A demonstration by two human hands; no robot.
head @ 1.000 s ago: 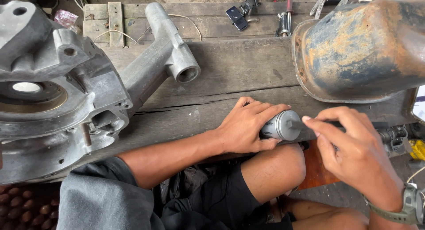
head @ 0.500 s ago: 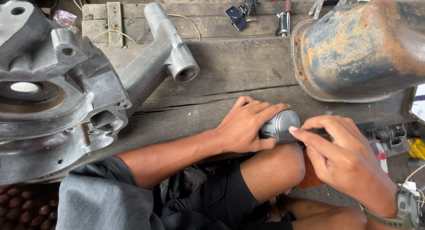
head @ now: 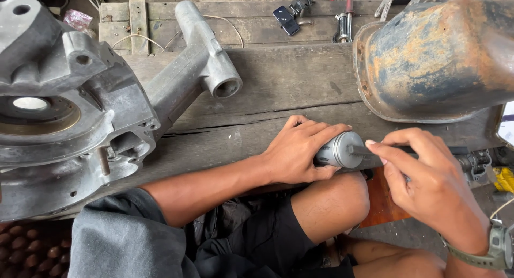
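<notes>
**Two hands working a small metal cylinder at the bench's near edge**

The person is sitting with knees drawn up against the near edge of the wooden bench (head: 278, 90). The left hand (head: 300, 149) is wrapping around a short grey metal cylinder (head: 342, 149), fingers curled over its top and thumb tucked beneath, gripping it firmly just above the bare knee. The right hand (head: 428, 176) is pinching a dark slim tool (head: 375, 156) between thumb and fingertips, and the tool's end is pressing against the cylinder's flat end face. A watch with an olive strap (head: 495, 248) is showing on that wrist.

Off toward the bench's left edge a large cast aluminium engine casing (head: 69, 117) is lying, its long tubular arm reaching toward the middle of the boards. At the far right corner a rusty blue-grey metal tank (head: 433, 58) is resting on its side, well apart from the hands. Along the far edge small hand tools (head: 342, 21) are lying scattered.
</notes>
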